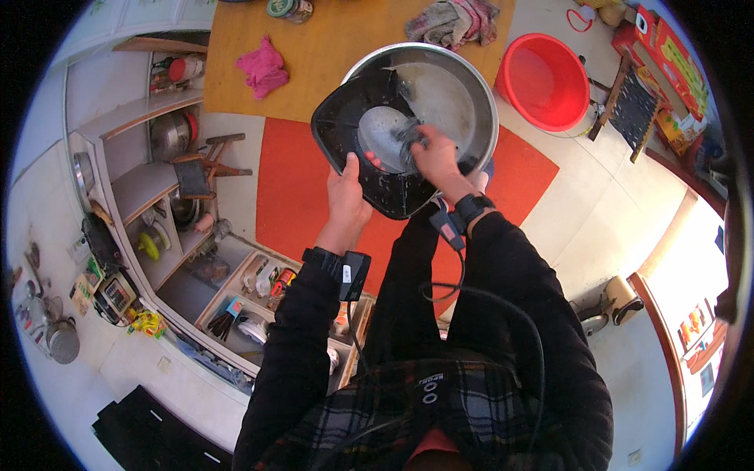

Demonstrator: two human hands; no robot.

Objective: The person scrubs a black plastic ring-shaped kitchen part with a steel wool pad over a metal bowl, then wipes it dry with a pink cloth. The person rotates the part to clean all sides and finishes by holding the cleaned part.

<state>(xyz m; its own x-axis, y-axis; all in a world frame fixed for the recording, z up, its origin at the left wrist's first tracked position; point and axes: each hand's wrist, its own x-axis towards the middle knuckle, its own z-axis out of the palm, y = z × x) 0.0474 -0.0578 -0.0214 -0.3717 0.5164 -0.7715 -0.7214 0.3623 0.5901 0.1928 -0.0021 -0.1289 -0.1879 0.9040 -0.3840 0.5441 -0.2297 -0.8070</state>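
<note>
My left hand [349, 197] grips the near-left edge of a black, squarish panel [336, 126] with rounded corners. A large round opening in its middle shows a grey, speckled surface, and reddish fingertips show at the opening's lower left edge. My right hand [437, 156] holds a steel-wool scourer [410, 141] against the opening's right side. Wet streaks and pale specks mark the panel. It is tilted over a wide metal basin [493, 112] holding cloudy, greyish water [447, 94]. Part of the basin is hidden behind the panel and my right hand.
Behind the basin stands a wooden table [330, 29] with a pink cloth [263, 68], a grey rag [450, 22] and a jar [290, 9]. A red bucket [543, 82] is at right, near a folding stool [629, 106]. Open shelving [147, 188] lines the left; cables hang from both wrists.
</note>
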